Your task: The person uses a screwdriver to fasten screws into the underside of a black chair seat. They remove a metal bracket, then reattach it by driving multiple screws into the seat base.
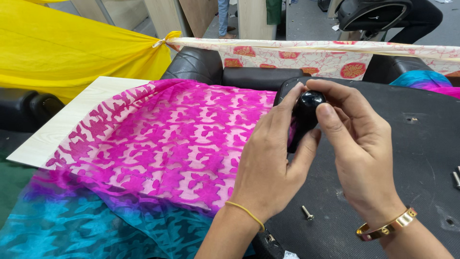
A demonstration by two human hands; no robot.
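Both of my hands hold one small glossy black knob-like part [308, 108] above a black felt-covered panel [412, 144]. My left hand [270, 163], with a thin yellow band at the wrist, wraps its fingers around the part's lower body. My right hand [357, 141], wearing a gold bangle, pinches the rounded top with thumb and fingertips. The part's underside is hidden by my fingers.
Pink patterned cloth [167, 139] fading to blue lies over a pale wooden board [57, 129] at left. A loose screw [307, 212] rests on the black panel, more screws [456, 178] at the right edge. Yellow cloth [62, 48], black cushions [211, 67], and a standing person's legs [224, 17] lie beyond.
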